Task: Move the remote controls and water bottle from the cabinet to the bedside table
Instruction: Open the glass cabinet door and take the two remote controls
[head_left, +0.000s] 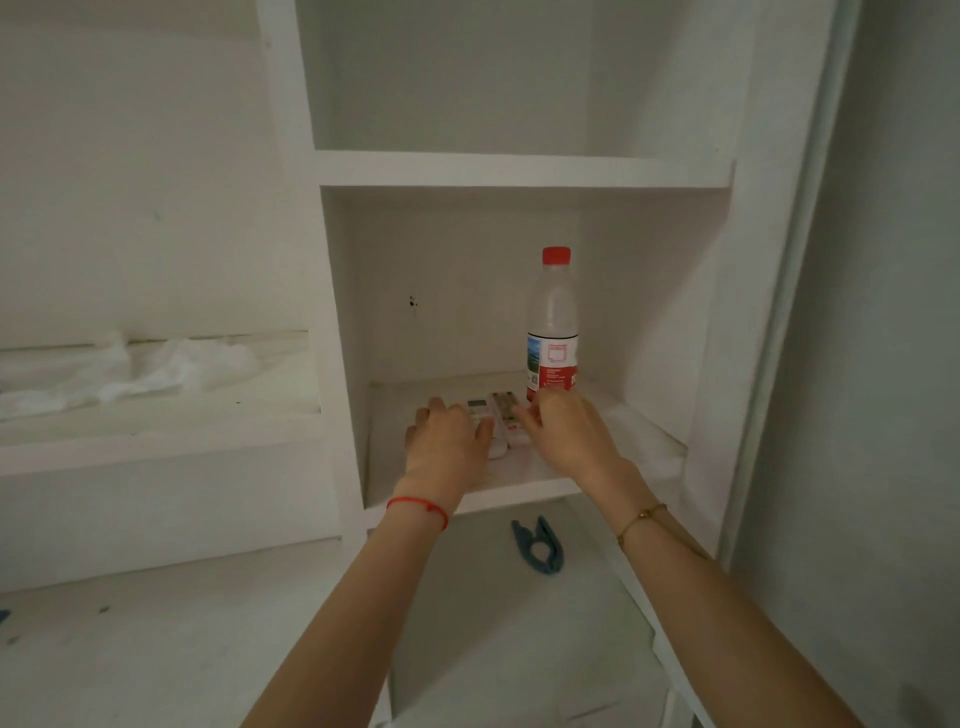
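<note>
White cabinet shelf (613, 415) holds two light, rigid remote controls (501, 415) lying beside an upright, easily tipped water bottle (552, 322); left hand (449, 441) and right hand (569, 431), fingers loosely spread, reach for their sides.

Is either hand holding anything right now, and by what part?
Nothing is clearly held. Both the left hand and right hand rest over the remotes, grip not visible.
</note>
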